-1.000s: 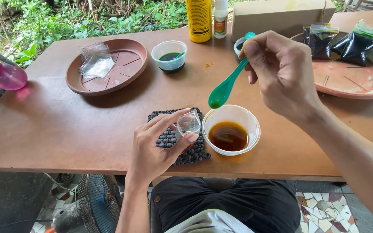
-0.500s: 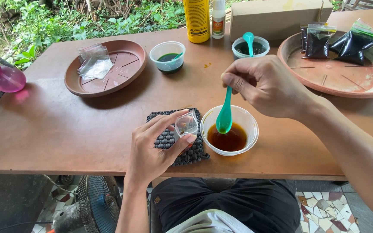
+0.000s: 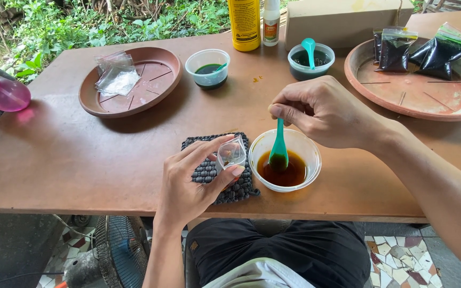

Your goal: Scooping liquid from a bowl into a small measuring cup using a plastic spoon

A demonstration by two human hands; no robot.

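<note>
Head view looks down on a brown table (image 3: 54, 160) with a translucent cup of brown liquid (image 3: 285, 160) near its front edge, and everything else is placed from that cup. Right hand (image 3: 326, 114) hovers just above the cup, its fingers pinched together on the handle of a teal spoon (image 3: 279, 146), whose bowl dips into the liquid. Left hand (image 3: 193, 181) sits just left of the cup, thumb and fingers closed on a small clear plastic bag (image 3: 231, 153) held open-mouthed (tilted toward the cup), above a dark woven mat (image 3: 209, 173) that touches the cup's left side. Behind the cup stand a small cup of dark green liquid (image 3: 207, 68) and a darker cup (image 3: 310, 61) holding another teal spoon. Far behind-left lies a brown round tray (image 3: 150, 85) with clear empty bags (image 3: 116, 77); behind-right, a terracotta tray (image 3: 417, 96) carries filled dark bags (image 3: 417, 49). A pink spray bottle (image 3: 4, 92) stands far left, and a yellow bottle (image 3: 244, 24) at the back.
</note>
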